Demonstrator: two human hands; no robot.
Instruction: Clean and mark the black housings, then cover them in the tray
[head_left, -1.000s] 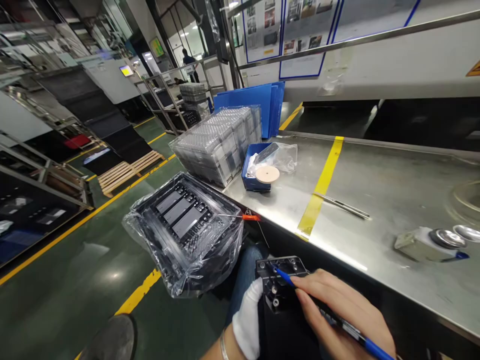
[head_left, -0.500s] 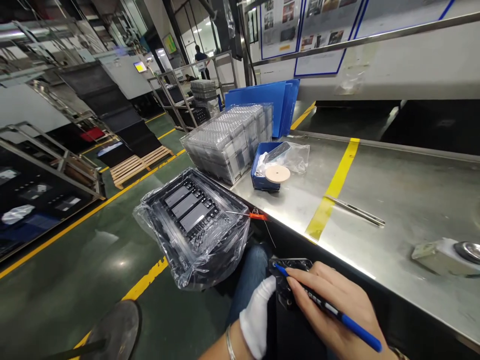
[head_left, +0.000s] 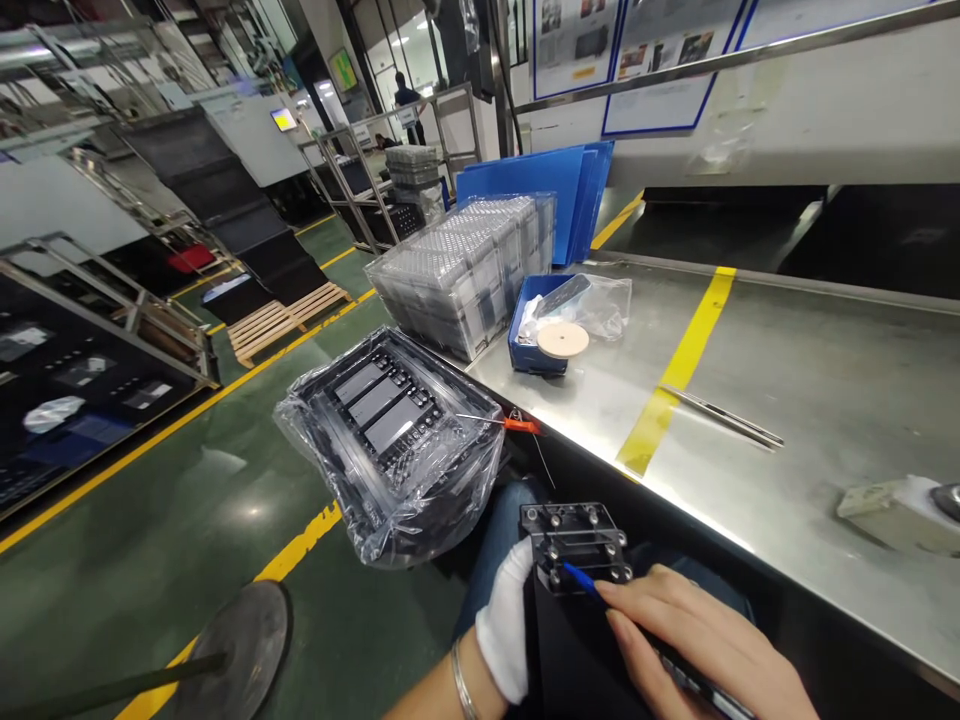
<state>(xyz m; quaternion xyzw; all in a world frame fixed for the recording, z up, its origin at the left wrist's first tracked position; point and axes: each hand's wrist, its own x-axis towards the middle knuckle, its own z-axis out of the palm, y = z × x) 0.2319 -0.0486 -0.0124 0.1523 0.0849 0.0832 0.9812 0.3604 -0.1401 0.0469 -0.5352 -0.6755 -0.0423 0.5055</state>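
My left hand (head_left: 508, 622), in a white glove, is closed on the left edge of a black part (head_left: 576, 545) that has several round metal fasteners on its top face. Bare-fingered, my right hand (head_left: 694, 635) pinches a blue and black pen-like tool (head_left: 581, 578). The tool's blue tip points at the lower middle of the part, close to a fastener; whether it touches is too small to tell. The left fingertips are hidden behind the part.
A plastic-lined black tray (head_left: 390, 440) stands left, an orange-handled tool (head_left: 521, 425) at its edge. On the metal table (head_left: 825, 370) are a blue bin (head_left: 525, 355), stacked clear trays (head_left: 465, 260) and metal rods (head_left: 724, 418). A person (head_left: 407, 100) stands far back.
My right hand and the blue tip have moved down and to the right over the black part, uncovering more of its fasteners. The camera view has shifted slightly.
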